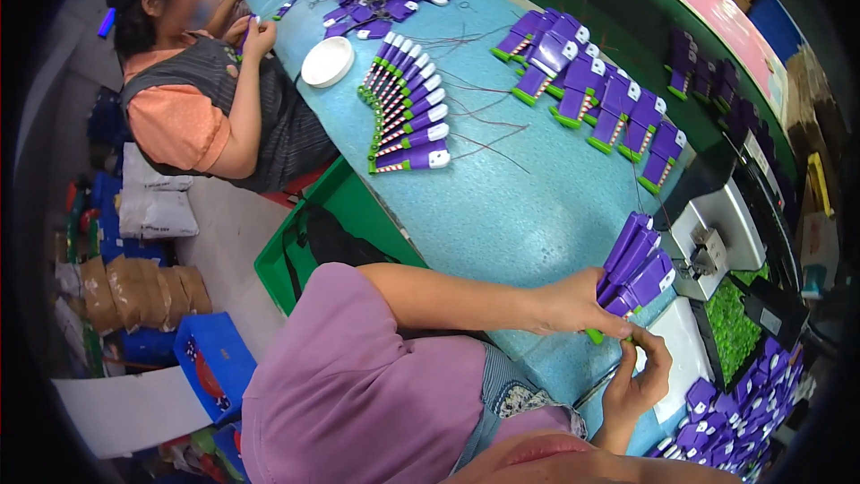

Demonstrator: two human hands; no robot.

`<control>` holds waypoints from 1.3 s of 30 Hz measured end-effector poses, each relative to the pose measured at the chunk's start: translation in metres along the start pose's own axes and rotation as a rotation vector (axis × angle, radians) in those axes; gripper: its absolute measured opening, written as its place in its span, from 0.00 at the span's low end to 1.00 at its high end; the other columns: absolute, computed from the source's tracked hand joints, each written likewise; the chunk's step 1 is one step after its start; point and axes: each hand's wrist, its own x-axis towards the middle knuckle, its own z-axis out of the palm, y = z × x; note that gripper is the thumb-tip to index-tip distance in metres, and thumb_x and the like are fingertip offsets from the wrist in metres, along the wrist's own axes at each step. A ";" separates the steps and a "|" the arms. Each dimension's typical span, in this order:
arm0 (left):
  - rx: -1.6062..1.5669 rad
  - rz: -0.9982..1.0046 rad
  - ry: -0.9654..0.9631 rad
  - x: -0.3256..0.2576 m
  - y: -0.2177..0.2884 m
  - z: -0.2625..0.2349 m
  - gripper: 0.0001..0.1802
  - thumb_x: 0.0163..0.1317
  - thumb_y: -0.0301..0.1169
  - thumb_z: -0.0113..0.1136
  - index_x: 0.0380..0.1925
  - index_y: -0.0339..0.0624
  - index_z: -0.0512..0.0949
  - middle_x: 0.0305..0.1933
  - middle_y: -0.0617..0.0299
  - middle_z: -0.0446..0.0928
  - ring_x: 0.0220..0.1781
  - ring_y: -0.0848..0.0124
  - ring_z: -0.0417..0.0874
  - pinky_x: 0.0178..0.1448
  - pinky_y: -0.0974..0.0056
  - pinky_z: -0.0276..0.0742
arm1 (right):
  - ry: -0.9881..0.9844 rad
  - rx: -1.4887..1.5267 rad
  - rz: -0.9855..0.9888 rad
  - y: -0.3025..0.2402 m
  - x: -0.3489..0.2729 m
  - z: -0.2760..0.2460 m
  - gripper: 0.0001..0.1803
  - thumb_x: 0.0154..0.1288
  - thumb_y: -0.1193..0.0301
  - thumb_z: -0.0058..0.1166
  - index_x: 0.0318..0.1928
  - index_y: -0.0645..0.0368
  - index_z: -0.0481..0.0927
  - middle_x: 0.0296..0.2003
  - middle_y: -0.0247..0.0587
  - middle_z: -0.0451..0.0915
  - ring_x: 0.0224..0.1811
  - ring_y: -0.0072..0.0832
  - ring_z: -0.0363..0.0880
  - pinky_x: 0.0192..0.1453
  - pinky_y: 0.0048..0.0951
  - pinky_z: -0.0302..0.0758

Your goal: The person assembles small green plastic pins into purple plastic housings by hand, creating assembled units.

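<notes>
My left hand [573, 302] is closed round a small bundle of purple plastic pieces [638, 262] with white tips and green ends, over the right part of the blue table. The pieces fan out past my fingers. Close below, my right hand [638, 381] has its thumb and forefinger drawn together near my left fingertips, at the green ends. Whatever is between those fingers is too small to make out. Beside the bundle stands a grey bench machine [717, 229] with a metal fixture. Next to it lies a tray of small green parts [739, 327].
Purple pieces fan out on the blue table [502, 206] in a curved row [408, 112], with thin wires beyond. More lie in overlapping groups [582, 81] and a loose heap [739, 412]. A white round dish [328, 61] sits near a co-worker [224, 108] handling a small piece. A green crate [278, 260] stands below the table edge.
</notes>
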 end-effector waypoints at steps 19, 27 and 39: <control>-0.304 -0.004 -0.125 0.017 -0.027 -0.017 0.23 0.49 0.28 0.73 0.44 0.45 0.73 0.35 0.71 0.71 0.38 0.79 0.72 0.38 0.71 0.69 | 0.140 0.287 0.157 0.018 -0.004 0.024 0.07 0.68 0.80 0.49 0.44 0.70 0.75 0.45 0.47 0.76 0.47 0.31 0.76 0.54 0.29 0.73; -0.318 -0.013 -0.106 0.019 -0.028 -0.017 0.24 0.49 0.27 0.73 0.45 0.44 0.73 0.37 0.70 0.71 0.40 0.77 0.72 0.43 0.69 0.70 | 0.141 0.338 0.214 0.020 -0.003 0.025 0.08 0.67 0.79 0.50 0.44 0.70 0.75 0.45 0.47 0.76 0.47 0.31 0.76 0.54 0.29 0.72; -0.342 -0.004 -0.089 0.018 -0.025 -0.015 0.23 0.48 0.24 0.72 0.44 0.43 0.73 0.36 0.69 0.72 0.40 0.77 0.73 0.45 0.69 0.70 | 0.105 0.367 0.200 0.025 -0.004 0.023 0.09 0.68 0.77 0.50 0.45 0.69 0.75 0.45 0.48 0.76 0.47 0.32 0.76 0.54 0.29 0.72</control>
